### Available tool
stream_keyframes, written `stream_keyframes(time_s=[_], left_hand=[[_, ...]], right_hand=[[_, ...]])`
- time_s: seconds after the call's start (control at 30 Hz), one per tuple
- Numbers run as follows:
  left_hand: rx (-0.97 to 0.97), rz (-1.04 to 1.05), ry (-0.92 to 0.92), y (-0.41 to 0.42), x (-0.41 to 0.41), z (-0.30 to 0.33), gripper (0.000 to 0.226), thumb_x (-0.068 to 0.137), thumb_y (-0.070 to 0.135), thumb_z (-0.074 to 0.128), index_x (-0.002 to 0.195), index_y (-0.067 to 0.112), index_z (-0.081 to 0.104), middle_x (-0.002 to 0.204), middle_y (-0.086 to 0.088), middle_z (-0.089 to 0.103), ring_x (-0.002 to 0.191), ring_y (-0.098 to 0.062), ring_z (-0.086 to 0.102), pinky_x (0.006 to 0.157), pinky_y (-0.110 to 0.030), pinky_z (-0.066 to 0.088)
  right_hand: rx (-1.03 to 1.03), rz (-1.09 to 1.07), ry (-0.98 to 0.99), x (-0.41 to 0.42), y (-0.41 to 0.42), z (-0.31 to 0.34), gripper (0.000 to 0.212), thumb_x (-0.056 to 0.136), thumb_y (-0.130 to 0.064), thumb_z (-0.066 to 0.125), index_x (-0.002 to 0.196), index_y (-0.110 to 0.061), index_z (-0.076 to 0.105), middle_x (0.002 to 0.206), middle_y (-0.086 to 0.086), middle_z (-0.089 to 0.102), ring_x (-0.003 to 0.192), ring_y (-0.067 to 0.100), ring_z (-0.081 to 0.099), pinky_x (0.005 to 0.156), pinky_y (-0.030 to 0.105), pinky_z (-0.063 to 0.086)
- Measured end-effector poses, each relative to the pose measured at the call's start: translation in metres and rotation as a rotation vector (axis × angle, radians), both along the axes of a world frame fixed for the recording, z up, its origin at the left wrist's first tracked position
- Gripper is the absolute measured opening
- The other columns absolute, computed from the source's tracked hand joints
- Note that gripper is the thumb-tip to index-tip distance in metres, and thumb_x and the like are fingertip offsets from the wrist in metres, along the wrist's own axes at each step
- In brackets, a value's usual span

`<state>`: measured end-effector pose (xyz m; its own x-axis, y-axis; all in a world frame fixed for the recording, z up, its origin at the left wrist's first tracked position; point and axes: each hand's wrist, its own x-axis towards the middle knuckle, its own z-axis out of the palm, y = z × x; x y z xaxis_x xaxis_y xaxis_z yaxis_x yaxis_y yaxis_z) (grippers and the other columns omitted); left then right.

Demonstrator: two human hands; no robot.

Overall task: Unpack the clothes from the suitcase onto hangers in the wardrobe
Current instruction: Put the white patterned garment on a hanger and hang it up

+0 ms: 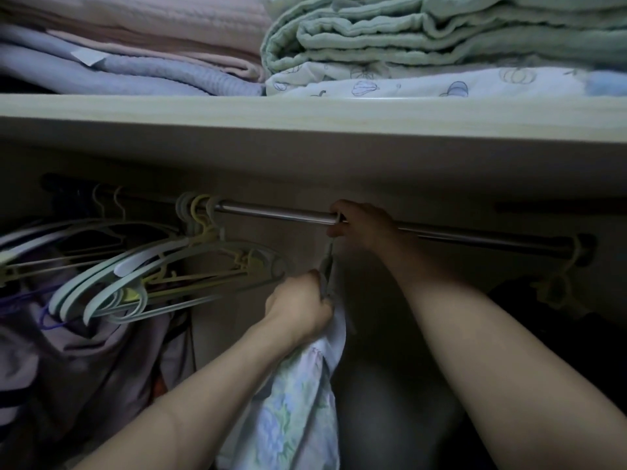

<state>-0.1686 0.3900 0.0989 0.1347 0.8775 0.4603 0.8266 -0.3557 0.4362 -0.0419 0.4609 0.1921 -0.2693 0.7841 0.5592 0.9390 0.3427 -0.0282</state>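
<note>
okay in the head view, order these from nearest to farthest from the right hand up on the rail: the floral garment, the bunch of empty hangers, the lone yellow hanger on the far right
From the right hand:
1. floral garment, directly below it, held by the left hand.
2. bunch of empty hangers, to its left on the rail.
3. lone yellow hanger, at the rail's far right end.

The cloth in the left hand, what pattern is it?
White cloth with pale blue-green flowers, seen in the head view.

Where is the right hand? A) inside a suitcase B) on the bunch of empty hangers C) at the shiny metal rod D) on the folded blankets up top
C: the right hand is up at the metal rod, fingers curled at it, while the left hand holds the flowery garment below.
</note>
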Motion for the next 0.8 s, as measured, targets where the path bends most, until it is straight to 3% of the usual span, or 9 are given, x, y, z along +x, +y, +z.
stream_keyframes(time_s=[0.27,0.37,0.47,0.57,0.7,0.8], left_hand=[[-0.026,0.026,0.032,-0.001,0.006,0.002,0.025,0.088,0.024,0.049,0.110,0.012,0.049,0.114,-0.017,0.059,0.106,-0.036,0.056,0.073,-0.032,0.040],[-0.036,-0.023,0.014,-0.002,0.008,0.002,0.023,0.087,0.024,0.049,0.107,0.011,0.050,0.110,-0.016,0.060,0.102,-0.036,0.057,0.071,-0.032,0.040],[-0.036,-0.077,-0.012,-0.003,0.021,0.003,0.022,0.090,0.025,0.046,0.105,0.011,0.051,0.106,-0.015,0.060,0.101,-0.034,0.058,0.074,-0.032,0.044],[-0.005,-0.123,-0.018,-0.007,0.050,0.004,0.027,0.093,0.026,0.044,0.112,0.009,0.051,0.113,-0.015,0.059,0.105,-0.033,0.057,0.077,-0.033,0.045],[0.008,-0.159,-0.027,-0.023,0.101,0.006,0.031,0.092,0.026,0.044,0.118,0.008,0.049,0.121,-0.015,0.057,0.113,-0.032,0.054,0.084,-0.033,0.045],[-0.005,-0.189,-0.049,-0.037,0.133,0.009,0.031,0.092,0.024,0.044,0.119,0.008,0.049,0.123,-0.014,0.056,0.115,-0.031,0.054,0.086,-0.034,0.045]], right_hand=[[0.011,-0.041,0.048,-0.006,-0.002,-0.001,0.045,0.082,-0.035,0.066,0.121,-0.018,0.053,0.127,0.008,0.057,0.117,0.028,0.051,0.096,0.038,0.038],[0.001,-0.069,0.036,-0.003,-0.003,-0.002,0.049,0.088,-0.040,0.057,0.129,-0.015,0.046,0.128,0.012,0.055,0.119,0.030,0.050,0.097,0.039,0.038],[0.028,0.033,0.256,0.007,-0.018,-0.004,0.057,0.096,-0.038,0.044,0.144,-0.013,0.028,0.142,0.017,0.041,0.131,0.031,0.039,0.107,0.037,0.032],[0.178,0.069,0.410,0.032,-0.049,-0.015,0.050,0.098,-0.025,0.041,0.144,-0.007,0.029,0.152,0.014,0.027,0.140,0.024,0.027,0.113,0.025,0.018],[0.293,-0.011,0.559,0.075,-0.096,-0.031,0.044,0.098,-0.018,0.041,0.137,0.002,0.039,0.144,0.018,0.039,0.135,0.027,0.035,0.108,0.020,0.020],[0.308,-0.109,0.694,0.100,-0.137,-0.035,0.039,0.100,-0.019,0.034,0.130,0.004,0.045,0.136,0.019,0.048,0.128,0.028,0.042,0.093,0.019,0.027]])
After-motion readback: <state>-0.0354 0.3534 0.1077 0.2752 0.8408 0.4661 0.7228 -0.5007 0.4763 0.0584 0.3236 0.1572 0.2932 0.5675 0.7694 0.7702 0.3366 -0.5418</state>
